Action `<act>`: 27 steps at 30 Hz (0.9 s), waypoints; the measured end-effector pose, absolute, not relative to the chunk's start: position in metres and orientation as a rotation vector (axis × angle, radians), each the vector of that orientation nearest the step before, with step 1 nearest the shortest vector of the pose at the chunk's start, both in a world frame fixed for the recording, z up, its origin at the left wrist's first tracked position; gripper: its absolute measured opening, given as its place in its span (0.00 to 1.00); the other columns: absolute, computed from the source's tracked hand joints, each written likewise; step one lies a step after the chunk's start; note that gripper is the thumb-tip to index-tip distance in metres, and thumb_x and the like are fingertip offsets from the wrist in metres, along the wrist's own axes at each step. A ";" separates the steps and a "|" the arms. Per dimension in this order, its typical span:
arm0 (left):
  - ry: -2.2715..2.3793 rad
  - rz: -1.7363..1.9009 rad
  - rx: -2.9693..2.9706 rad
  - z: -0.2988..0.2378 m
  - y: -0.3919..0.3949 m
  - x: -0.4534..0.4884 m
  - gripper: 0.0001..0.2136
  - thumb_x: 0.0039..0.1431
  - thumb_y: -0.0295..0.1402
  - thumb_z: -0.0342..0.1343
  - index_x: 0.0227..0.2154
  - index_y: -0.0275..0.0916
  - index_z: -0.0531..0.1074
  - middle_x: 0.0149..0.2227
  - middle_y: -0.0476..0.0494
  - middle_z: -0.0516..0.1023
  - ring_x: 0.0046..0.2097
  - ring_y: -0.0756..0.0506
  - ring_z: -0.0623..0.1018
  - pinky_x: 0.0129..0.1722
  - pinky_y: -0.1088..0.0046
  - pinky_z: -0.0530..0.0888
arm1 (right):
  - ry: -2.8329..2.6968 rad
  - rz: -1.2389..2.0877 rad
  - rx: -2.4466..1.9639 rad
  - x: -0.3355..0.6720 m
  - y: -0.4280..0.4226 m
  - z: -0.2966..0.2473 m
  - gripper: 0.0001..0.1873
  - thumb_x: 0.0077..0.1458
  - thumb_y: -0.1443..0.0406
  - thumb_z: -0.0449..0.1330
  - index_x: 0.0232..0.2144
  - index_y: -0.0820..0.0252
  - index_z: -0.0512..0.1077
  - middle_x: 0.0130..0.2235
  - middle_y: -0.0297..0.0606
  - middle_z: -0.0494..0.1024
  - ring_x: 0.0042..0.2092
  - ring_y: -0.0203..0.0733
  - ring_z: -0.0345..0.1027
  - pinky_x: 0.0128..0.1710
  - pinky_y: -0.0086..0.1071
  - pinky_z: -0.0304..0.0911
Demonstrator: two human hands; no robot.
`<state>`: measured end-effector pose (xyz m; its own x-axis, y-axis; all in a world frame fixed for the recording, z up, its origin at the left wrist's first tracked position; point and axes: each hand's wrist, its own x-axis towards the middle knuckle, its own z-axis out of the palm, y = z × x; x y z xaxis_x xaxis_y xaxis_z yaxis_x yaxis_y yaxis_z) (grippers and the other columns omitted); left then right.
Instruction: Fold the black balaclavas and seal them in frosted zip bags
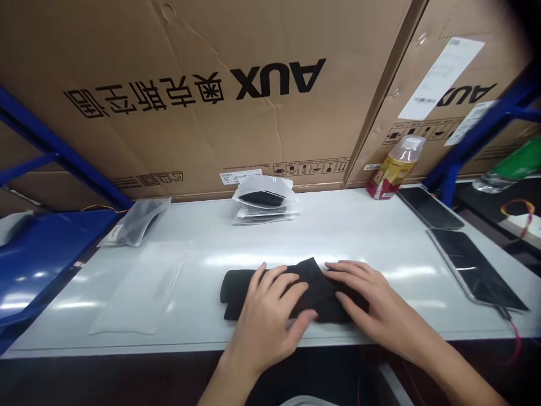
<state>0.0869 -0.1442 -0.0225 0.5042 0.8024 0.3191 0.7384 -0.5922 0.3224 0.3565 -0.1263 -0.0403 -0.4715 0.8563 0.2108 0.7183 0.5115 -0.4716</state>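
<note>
A folded black fabric item (315, 292), perhaps a garment, lies on the white table (338, 225) near its front edge. My left hand (270, 313) presses flat on its left half with the fingers spread. My right hand (372, 299) rests on its right end, fingertips at the fold. Neither hand visibly grips the fabric. To the left lies a flat transparent plastic bag (139, 287).
Behind the hands stands a stack of white-and-transparent bags (266, 203) holding something black. Another bag (135, 223) lies at the back left. A plastic bottle (395, 166) and dark glass panels (473, 270) sit right. Cardboard boxes and blue shelving border the back.
</note>
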 end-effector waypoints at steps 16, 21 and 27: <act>1.412 0.721 2.566 -0.019 -0.140 0.092 0.07 0.73 0.29 0.55 0.47 0.41 0.77 0.34 0.47 0.82 0.38 0.43 0.78 0.41 0.61 0.74 | -2.358 0.709 -1.273 0.328 -0.122 -0.023 0.07 0.72 0.63 0.55 0.41 0.50 0.74 0.39 0.35 0.78 0.42 0.46 0.71 0.44 0.42 0.67; 1.401 0.752 2.678 -0.021 -0.137 0.102 0.16 0.72 0.23 0.51 0.58 0.42 0.74 0.59 0.41 0.78 0.61 0.38 0.75 0.59 0.54 0.73 | -2.151 0.389 -1.507 0.335 -0.129 -0.031 0.11 0.70 0.54 0.57 0.45 0.54 0.71 0.46 0.43 0.76 0.47 0.52 0.70 0.47 0.46 0.67; 1.314 0.704 2.520 -0.034 -0.145 0.115 0.14 0.74 0.31 0.53 0.59 0.42 0.74 0.57 0.48 0.82 0.64 0.40 0.75 0.70 0.51 0.65 | -1.955 0.354 -1.891 0.379 -0.164 -0.042 0.26 0.63 0.38 0.56 0.37 0.52 0.75 0.39 0.44 0.78 0.40 0.55 0.74 0.38 0.45 0.68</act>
<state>0.1152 -0.1453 -0.0336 0.4873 0.8147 0.3143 0.7130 -0.5790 0.3955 0.3787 -0.1644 -0.0418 -0.0080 0.9944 0.1058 0.8941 0.0545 -0.4445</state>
